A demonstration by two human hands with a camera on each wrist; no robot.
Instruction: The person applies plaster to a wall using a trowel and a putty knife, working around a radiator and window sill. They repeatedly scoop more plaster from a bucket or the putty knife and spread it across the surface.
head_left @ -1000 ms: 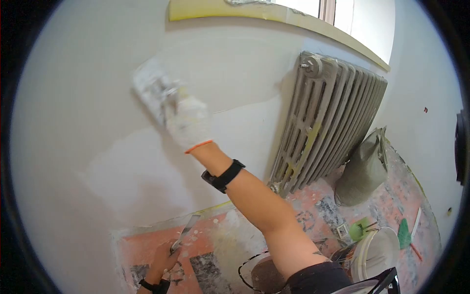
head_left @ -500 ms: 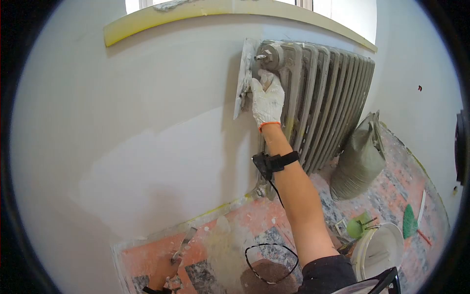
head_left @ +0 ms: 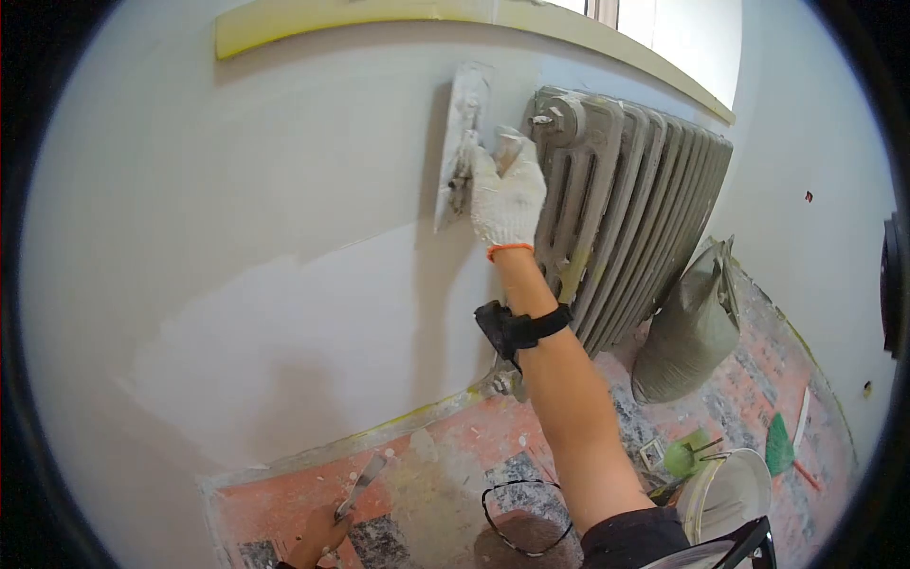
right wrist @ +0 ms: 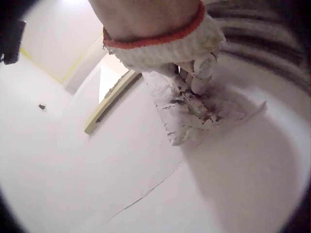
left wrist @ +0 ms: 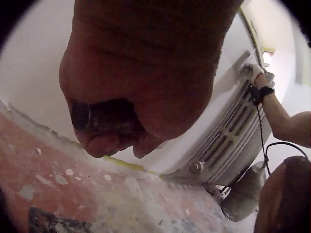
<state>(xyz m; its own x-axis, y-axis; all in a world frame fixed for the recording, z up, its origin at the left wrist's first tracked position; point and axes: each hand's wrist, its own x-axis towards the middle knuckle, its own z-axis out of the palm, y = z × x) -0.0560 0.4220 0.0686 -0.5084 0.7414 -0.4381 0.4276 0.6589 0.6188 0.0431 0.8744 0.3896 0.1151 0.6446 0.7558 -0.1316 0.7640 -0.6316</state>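
Observation:
My right hand, in a white knit glove with an orange cuff, grips a plastering trowel. The trowel's long blade stands nearly upright at the wall, just left of the radiator. In the right wrist view, wet-looking white plaster cakes the back of the trowel. Low at the left, my bare left hand holds a putty knife, its blade pointing up. The left wrist view shows the fingers curled round its dark handle; the blade is hidden there.
A yellowish sill runs above the wall. Beside the radiator leans a full sack. A white bucket, a green scoop-like thing and a green brush-like piece are on the stained floor. A loop of cord shows low down.
The trowel swept right across the wall to the radiator's edge, then came back a little to the left. My left hand stays low with the putty knife. The head view has shifted.

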